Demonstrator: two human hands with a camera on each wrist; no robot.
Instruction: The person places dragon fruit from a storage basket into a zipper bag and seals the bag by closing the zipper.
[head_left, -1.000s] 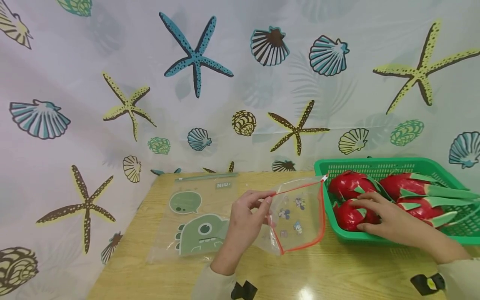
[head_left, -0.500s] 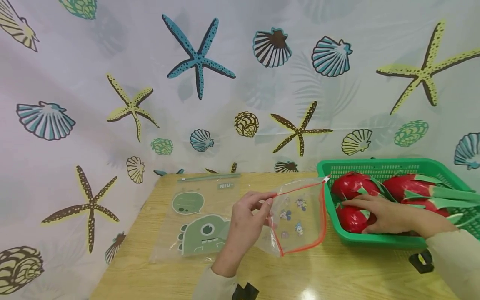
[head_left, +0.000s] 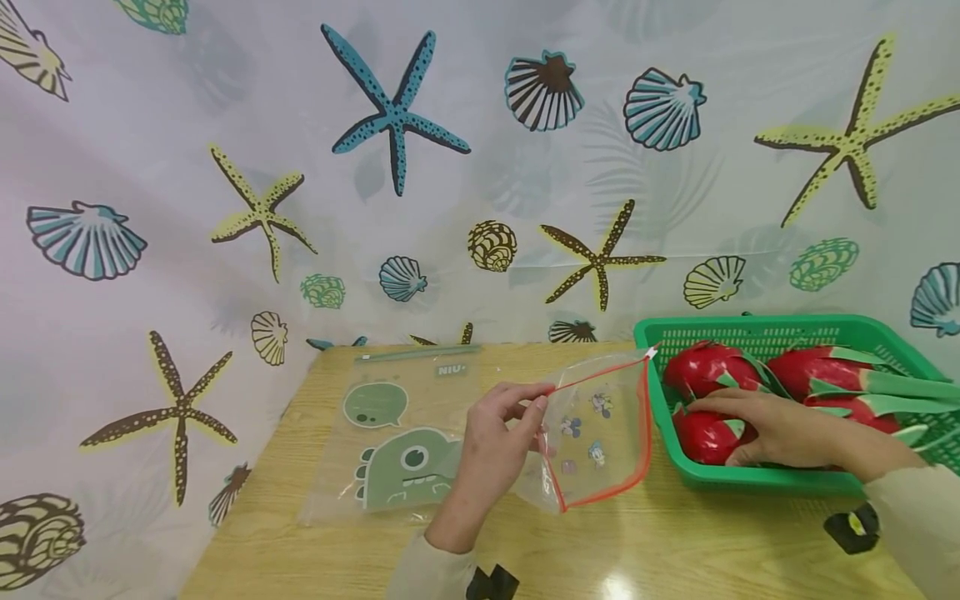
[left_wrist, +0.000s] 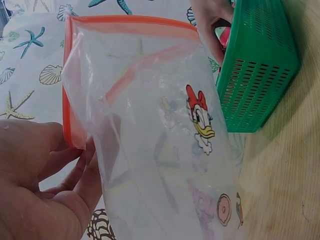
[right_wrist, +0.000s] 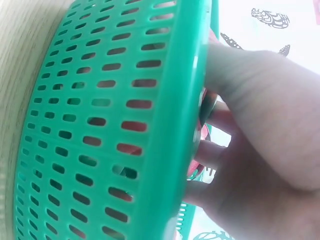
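My left hand [head_left: 498, 450] pinches the rim of a clear zip bag [head_left: 600, 425] with a red-orange edge and small cartoon prints. The bag's mouth gapes open, its white slider beside the basket. In the left wrist view, the thumb and fingers hold the bag [left_wrist: 150, 125] at its edge. My right hand [head_left: 780, 429] reaches into a green plastic basket [head_left: 757, 477] and grips the near-left red dragon fruit [head_left: 703, 437]. In the right wrist view, the basket wall hides most of the fruit, and the fingers of the right hand [right_wrist: 265, 135] curl down behind the rim.
Several more dragon fruits, one at the back left [head_left: 705, 368], lie in the basket with green leaf tips pointing right. A larger clear bag [head_left: 405, 433] with a green dinosaur print lies flat on the wooden table [head_left: 675, 550]. A shell-patterned curtain [head_left: 450, 208] hangs behind.
My right hand has come down and forward around the near-left dragon fruit, its fingers wrapping over it. My left hand and the clear bag have stayed nearly where they were.
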